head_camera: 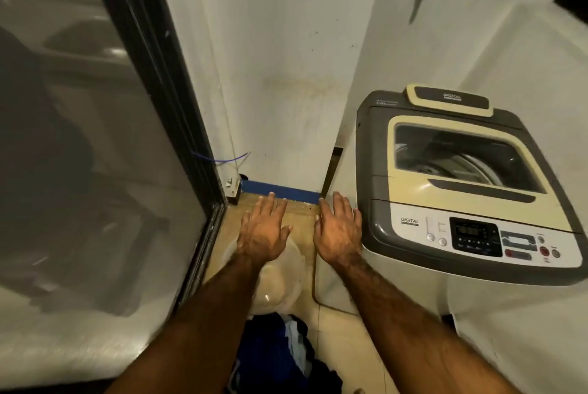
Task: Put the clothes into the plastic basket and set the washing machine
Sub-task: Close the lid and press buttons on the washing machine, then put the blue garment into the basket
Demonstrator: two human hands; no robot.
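While left grip and right grip hovered wide, holding nothing, plastic basket sat on the floor under the left; clothes lay heaped back toward me, nearer my left grip. Washing machine stood right.

The left forearm and right forearm are bare as far as the bottom edge, with fine dark hair that is denser near the wrists. The left grip and right grip are bare, their backs ridged with tendons and knuckles.
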